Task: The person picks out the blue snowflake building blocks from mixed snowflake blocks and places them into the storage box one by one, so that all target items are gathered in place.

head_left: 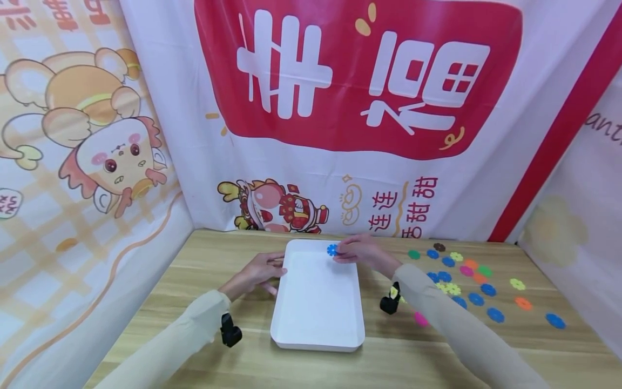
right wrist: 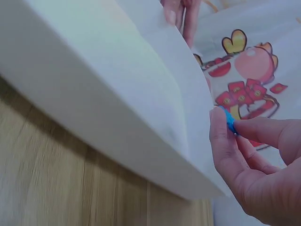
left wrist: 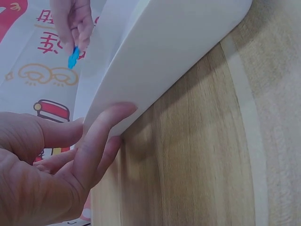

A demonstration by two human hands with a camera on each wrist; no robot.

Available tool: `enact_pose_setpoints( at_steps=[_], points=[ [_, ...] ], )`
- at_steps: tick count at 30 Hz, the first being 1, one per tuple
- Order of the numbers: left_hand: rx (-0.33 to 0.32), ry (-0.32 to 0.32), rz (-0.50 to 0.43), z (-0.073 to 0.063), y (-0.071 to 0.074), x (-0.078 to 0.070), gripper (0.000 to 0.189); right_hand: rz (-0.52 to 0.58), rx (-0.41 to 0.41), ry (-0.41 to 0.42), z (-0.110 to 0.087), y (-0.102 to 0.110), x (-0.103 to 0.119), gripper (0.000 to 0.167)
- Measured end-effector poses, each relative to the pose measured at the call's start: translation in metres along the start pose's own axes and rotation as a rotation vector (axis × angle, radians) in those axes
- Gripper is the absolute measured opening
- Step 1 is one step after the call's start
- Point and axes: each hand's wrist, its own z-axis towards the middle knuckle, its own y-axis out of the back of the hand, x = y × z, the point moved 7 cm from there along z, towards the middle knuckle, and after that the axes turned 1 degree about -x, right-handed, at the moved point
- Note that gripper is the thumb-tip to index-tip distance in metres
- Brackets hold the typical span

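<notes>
A white rectangular tray [head_left: 318, 308] lies on the wooden table. At its left side, my left hand [head_left: 259, 272] holds the rim, the thumb at the edge and the other fingers against the outer wall, as the left wrist view shows. Over the tray's far right corner, my right hand [head_left: 362, 253] pinches a small blue flower-shaped plastic disc [head_left: 332, 250] between thumb and fingers. The disc [right wrist: 229, 120] appears nearly edge-on in the right wrist view. The tray's inside holds no discs in the head view.
Several loose flower discs in blue, green, yellow, orange, pink and brown, among them a blue disc [head_left: 495, 315], are scattered over the table [head_left: 403, 351] to the right. A printed cloth [head_left: 340, 167] hangs behind the table, with more cloth at both sides.
</notes>
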Motion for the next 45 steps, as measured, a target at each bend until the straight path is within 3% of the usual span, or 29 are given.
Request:
enact_pose_setpoints(
  at_steps=[5,13,18,21,27,33,38,45],
  points=[
    [-0.003,-0.007,-0.001,0.001,-0.001,-0.001,0.062,-0.016,0.004,-0.012,0.011,-0.028,0.0,0.024],
    [-0.024,0.011,0.021,0.002,0.0,0.0,0.061,-0.214,-0.125,-0.048,0.031,-0.064,-0.012,0.015],
    [-0.023,-0.009,0.018,0.002,-0.001,-0.001,0.062,-0.184,-0.178,-0.044,0.039,-0.075,-0.018,0.016],
    [-0.024,-0.014,0.018,0.001,-0.002,0.0,0.062,-0.164,-0.151,-0.063,0.039,-0.079,-0.019,0.02],
    [-0.031,-0.008,0.028,0.0,0.0,0.003,0.061,-0.18,0.023,-0.076,0.032,-0.087,-0.009,0.03],
    [-0.023,-0.014,0.043,0.0,-0.001,0.001,0.061,-0.251,0.116,-0.066,0.026,-0.083,0.003,0.035],
    [-0.025,0.001,0.033,-0.001,-0.001,0.001,0.059,-0.31,0.116,-0.026,0.019,-0.067,0.014,0.037],
    [-0.008,-0.029,0.005,-0.002,-0.002,-0.001,0.06,-0.263,0.095,0.052,0.002,-0.031,0.031,0.038]
  ],
)
